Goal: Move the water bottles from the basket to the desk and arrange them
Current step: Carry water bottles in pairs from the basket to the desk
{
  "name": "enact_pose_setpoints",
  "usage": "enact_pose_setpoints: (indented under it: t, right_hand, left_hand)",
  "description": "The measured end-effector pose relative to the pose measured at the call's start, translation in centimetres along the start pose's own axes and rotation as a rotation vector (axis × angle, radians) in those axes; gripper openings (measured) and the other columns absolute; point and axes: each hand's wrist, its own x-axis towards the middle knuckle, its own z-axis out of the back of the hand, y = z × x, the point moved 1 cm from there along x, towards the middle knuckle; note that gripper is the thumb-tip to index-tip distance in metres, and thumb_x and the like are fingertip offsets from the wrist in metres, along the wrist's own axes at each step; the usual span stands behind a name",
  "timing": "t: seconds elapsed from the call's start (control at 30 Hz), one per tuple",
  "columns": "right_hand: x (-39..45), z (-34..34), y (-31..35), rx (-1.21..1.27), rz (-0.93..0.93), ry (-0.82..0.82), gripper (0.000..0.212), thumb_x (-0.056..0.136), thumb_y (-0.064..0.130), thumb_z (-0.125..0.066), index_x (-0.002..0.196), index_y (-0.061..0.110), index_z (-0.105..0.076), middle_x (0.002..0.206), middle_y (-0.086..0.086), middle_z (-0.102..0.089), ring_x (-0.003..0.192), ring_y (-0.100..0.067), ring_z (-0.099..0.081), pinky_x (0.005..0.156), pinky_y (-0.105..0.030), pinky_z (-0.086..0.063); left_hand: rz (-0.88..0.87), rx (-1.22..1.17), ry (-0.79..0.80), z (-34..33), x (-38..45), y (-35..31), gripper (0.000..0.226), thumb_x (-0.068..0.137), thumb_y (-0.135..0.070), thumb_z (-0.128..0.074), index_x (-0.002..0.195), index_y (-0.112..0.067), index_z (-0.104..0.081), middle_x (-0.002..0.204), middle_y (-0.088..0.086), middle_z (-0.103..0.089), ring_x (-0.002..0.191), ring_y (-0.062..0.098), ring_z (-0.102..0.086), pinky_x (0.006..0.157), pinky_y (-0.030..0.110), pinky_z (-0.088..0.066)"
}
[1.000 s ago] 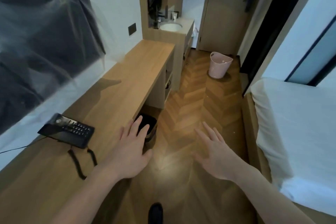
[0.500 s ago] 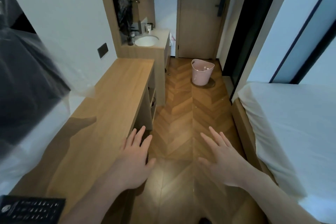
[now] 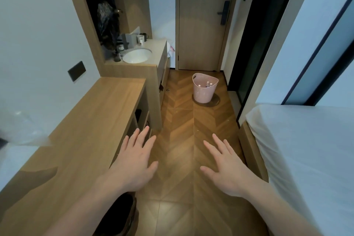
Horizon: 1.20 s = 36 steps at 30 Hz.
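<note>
From the head camera we see a narrow room with a brown herringbone wood floor (image 3: 183, 120). Along the left wall runs the long light-wood desk (image 3: 92, 120), and behind it stands a counter with a white round sink (image 3: 137, 55). On the right is a bed with a white sheet (image 3: 306, 149), and at the far end a closed wooden door (image 3: 201, 25).

The pink plastic basket (image 3: 204, 92) stands on the floor before the door, well apart from us. Inside it we see the small caps of the water bottles (image 3: 207, 83).

Our left hand (image 3: 132, 165) and right hand (image 3: 228, 168) are held over the floor, fingers spread wide, holding nothing.

Compared with half a second ago, the basket is nearer and bigger, and the black telephone has gone out of view.
</note>
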Motion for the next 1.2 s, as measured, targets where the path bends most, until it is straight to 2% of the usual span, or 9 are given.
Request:
enact_pose_setpoints:
  t: [0.37,0.9,1.2]
  right_hand:
    - [14.9,7.0,-5.7,-0.048,-0.032,-0.019,0.081,0.102,0.066,-0.045,0.167,0.044,-0.003,0.173,0.014,0.021,0.162,-0.023,0.015,0.13,-0.047,-0.005]
    - [42.1,12.5,-8.4,-0.022,-0.204,-0.023,0.081,0.104,0.066,-0.041,0.167,0.043,0.005,0.172,0.013,0.027,0.161,-0.025,0.019,0.13,-0.049,-0.006]
    - [53.5,16.6,-13.9,0.043,-0.272,-0.038,0.081,0.104,0.066,-0.043,0.166,0.045,0.004,0.17,0.014,0.028,0.161,-0.024,0.019,0.13,-0.048,-0.003]
  left_hand:
    - [-0.012,-0.011,0.025,2.8,16.9,-1.1,0.076,0.105,-0.057,-0.041,0.166,-0.033,-0.003,0.172,-0.003,0.022,0.157,0.023,0.023,0.129,0.049,0.006]
    - [-0.16,0.046,0.04,6.6,48.7,6.8,0.076,0.105,-0.054,-0.041,0.167,-0.029,-0.005,0.171,-0.001,0.023,0.157,0.027,0.023,0.128,0.049,0.009]
    - [-0.301,0.072,0.083,8.3,64.0,3.5,0.076,0.103,-0.052,-0.043,0.167,-0.028,-0.008,0.171,-0.001,0.023,0.157,0.026,0.025,0.128,0.049,0.009]
